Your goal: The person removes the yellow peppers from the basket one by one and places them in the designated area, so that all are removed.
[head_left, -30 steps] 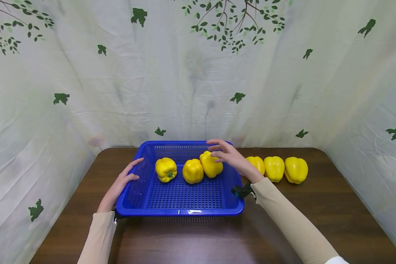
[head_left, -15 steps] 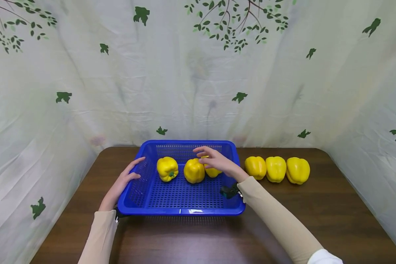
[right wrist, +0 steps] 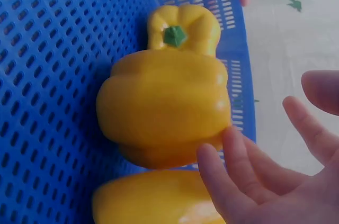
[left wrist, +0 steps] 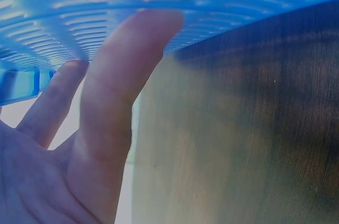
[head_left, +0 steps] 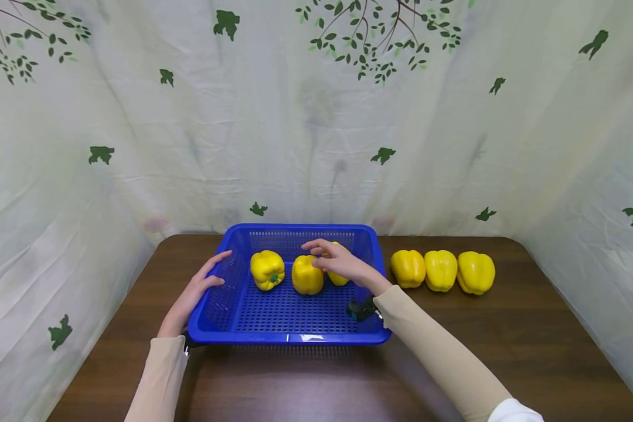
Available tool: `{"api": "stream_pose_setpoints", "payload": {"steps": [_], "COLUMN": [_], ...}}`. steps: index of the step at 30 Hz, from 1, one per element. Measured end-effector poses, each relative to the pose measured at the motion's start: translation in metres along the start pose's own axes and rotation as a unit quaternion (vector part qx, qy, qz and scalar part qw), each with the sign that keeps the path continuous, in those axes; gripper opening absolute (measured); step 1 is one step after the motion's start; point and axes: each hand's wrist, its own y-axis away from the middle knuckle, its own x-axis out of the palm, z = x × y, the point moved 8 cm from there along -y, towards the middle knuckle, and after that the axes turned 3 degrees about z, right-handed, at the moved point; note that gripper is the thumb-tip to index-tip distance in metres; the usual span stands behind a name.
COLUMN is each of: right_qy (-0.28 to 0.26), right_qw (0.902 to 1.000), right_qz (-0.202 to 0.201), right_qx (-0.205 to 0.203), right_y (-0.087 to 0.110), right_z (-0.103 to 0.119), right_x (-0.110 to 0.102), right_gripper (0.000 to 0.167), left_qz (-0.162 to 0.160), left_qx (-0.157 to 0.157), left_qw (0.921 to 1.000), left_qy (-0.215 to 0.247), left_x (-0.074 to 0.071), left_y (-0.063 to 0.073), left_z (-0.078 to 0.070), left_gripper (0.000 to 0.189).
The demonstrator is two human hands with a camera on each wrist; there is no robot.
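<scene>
A blue plastic basket (head_left: pixel 232 337) holds three yellow bell peppers: a left one (head_left: pixel 266 271) with its green stem showing, a middle one (head_left: pixel 304 280), and a right one (head_left: pixel 339 280) partly covered by my right hand. That right hand (head_left: pixel 348 265) reaches over the basket, its loosely extended fingertips at the middle bell pepper; in the right wrist view the fingers (right wrist: pixel 216 173) touch or nearly touch its side without curling round it. On the basket's left side rests my left hand (head_left: pixel 192 292), fairly straight fingers against the wall, as the left wrist view shows.
Three more yellow bell peppers stand in a row on the brown wooden table (head_left: pixel 480 346), right of the basket; the nearest (head_left: pixel 408 269) sits close to its rim. A white leaf-patterned curtain (head_left: pixel 274 129) hangs behind the table and along both sides.
My right hand has moved left and lower, from the right bell pepper to the middle one. The middle bell pepper has shifted slightly left. My left hand stays on the basket.
</scene>
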Motion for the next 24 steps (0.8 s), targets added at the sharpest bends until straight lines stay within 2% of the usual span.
{"api": "stream_pose_setpoints", "payload": {"steps": [5, 12, 20, 24], "right_qy": [-0.024, 0.02, 0.048, 0.032], "right_qw": [0.9995, 0.999, 0.9964, 0.9947], "right_qz": [0.01, -0.001, 0.037, 0.047], "right_qx": [0.019, 0.041, 0.059, 0.086], "right_y": [0.001, 0.0, 0.001, 0.002], "right_z": [-0.004, -0.008, -0.016, -0.021], "right_x": [0.008, 0.013, 0.021, 0.024], "right_gripper": [0.042, 0.044, 0.047, 0.047], "left_qz": [0.001, 0.002, 0.003, 0.003], "left_qx": [0.005, 0.007, 0.008, 0.007], "left_qw": [1.0, 1.0, 1.0, 1.0], "left_qy": [-0.001, -0.001, 0.003, 0.004], "left_x": [0.0, 0.0, 0.0, 0.0], "left_y": [0.001, 0.002, 0.002, 0.001], "left_z": [-0.001, -0.001, -0.002, -0.001], "left_gripper": [0.058, 0.059, 0.058, 0.058]}}
